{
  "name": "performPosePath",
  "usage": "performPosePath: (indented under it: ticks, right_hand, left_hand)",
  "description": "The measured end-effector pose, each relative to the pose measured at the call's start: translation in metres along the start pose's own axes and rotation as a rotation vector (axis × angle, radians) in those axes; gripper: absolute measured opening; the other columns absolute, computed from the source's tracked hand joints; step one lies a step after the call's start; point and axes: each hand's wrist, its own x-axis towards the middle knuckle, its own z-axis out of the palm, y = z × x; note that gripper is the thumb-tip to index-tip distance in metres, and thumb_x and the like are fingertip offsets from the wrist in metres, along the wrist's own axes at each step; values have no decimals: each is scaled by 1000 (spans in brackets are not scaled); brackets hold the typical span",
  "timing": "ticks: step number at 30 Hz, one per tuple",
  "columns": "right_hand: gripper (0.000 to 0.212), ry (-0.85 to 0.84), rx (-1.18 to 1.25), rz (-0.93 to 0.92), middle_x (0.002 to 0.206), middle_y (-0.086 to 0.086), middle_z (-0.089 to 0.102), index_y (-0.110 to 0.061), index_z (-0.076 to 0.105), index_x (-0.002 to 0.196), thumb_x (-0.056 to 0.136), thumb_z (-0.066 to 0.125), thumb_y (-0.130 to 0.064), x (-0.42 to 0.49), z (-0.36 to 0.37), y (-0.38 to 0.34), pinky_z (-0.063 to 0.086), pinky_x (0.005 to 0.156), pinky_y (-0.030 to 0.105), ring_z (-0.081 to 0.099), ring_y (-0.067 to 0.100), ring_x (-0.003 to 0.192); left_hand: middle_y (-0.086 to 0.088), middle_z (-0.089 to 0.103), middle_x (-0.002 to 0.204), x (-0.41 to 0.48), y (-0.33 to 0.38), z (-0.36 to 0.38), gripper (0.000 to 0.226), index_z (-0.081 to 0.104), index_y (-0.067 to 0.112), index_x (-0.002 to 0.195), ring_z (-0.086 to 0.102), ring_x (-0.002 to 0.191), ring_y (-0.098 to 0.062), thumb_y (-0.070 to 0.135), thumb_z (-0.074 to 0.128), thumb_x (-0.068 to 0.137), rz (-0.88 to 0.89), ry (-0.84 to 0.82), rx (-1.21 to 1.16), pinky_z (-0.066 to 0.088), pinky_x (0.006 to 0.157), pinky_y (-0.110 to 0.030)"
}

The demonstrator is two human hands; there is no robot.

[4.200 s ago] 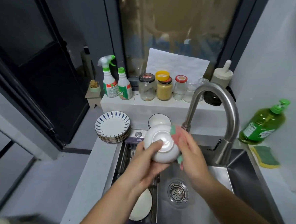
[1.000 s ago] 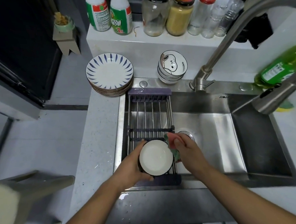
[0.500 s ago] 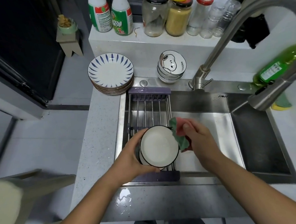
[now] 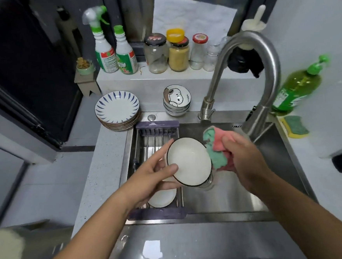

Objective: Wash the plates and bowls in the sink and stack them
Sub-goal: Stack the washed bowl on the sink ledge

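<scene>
My left hand (image 4: 155, 177) holds a white bowl with a dark rim (image 4: 189, 161) over the sink (image 4: 275, 162), its open side tilted toward me. My right hand (image 4: 243, 156) grips a pink and green cloth (image 4: 216, 146) pressed against the bowl's right edge. Below the held bowl, another white dish (image 4: 162, 197) lies on the purple rack (image 4: 156, 134) across the sink's left side. A stack of blue-patterned plates (image 4: 117, 109) sits on the counter at the sink's back left. A stack of bowls with a cartoon dog (image 4: 176, 100) stands behind the sink.
The curved steel faucet (image 4: 258, 66) arches over the sink's right half, close to my right hand. Spray bottles (image 4: 104, 51) and jars (image 4: 178, 54) line the back ledge. A green soap bottle (image 4: 296, 88) and a sponge (image 4: 294, 126) lie on the right counter.
I put the earlier bowl on the stack behind the sink, then picked a new bowl from the rack. Over the last second both hands lifted it and the cloth up over the sink.
</scene>
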Motion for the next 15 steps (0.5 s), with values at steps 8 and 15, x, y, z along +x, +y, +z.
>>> performPosePath:
  ticks: [8, 15]
  right_hand:
    - [37, -76, -150, -235, 103, -9, 73, -42, 71, 102, 105, 45, -16, -21, -93, -17, 61, 81, 40, 71, 13, 98]
    - [39, -177, -196, -333, 103, -21, 70, -45, 70, 103, 102, 51, -10, -22, -143, -14, 59, 87, 52, 68, 11, 100]
  left_hand:
    - [3, 66, 135, 8, 30, 72, 68, 51, 45, 141, 69, 112, -20, 9, 76, 90, 141, 90, 310, 63, 81, -41]
    - [5, 54, 146, 16, 64, 119, 96, 38, 42, 155, 54, 133, -9, 63, 76, 69, 225, 188, 812, 42, 117, -40]
